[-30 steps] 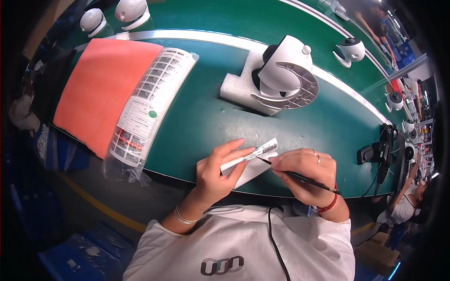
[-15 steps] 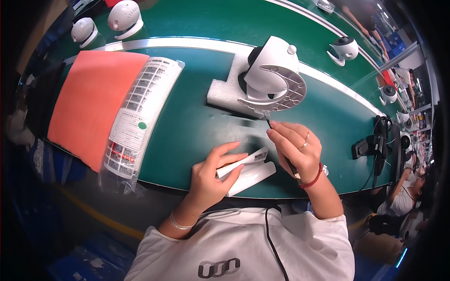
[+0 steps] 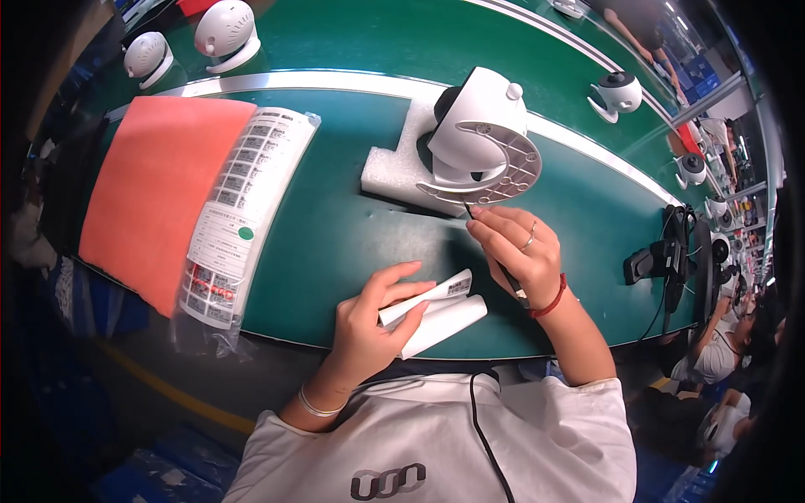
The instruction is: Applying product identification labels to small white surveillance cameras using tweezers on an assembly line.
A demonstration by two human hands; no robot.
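My left hand (image 3: 365,323) pinches a curled white label sheet (image 3: 453,323), which has one small printed label near its far end. My right hand (image 3: 524,256) is closed around thin dark tweezers (image 3: 508,281). The tweezers' tip touches or nearly touches the near rim of a white camera's ribbed base (image 3: 528,168); the fingers partly hide it. Tilted on its side, the white camera (image 3: 474,142) rests on a white foam block (image 3: 390,172), with the base's underside facing me. Whether a label sits at the tip I cannot tell.
Left on the green table lie an orange foam sheet (image 3: 159,184) and a bagged stack of printed label sheets (image 3: 260,168). A black device with cables (image 3: 662,260) stands at the right edge. Beyond the white rail, more white cameras (image 3: 226,38) sit on a green belt.
My right hand has closed in on the base's rim. The small label seen at the tweezers' tip earlier no longer shows clearly. My left hand keeps its hold on the label sheet.
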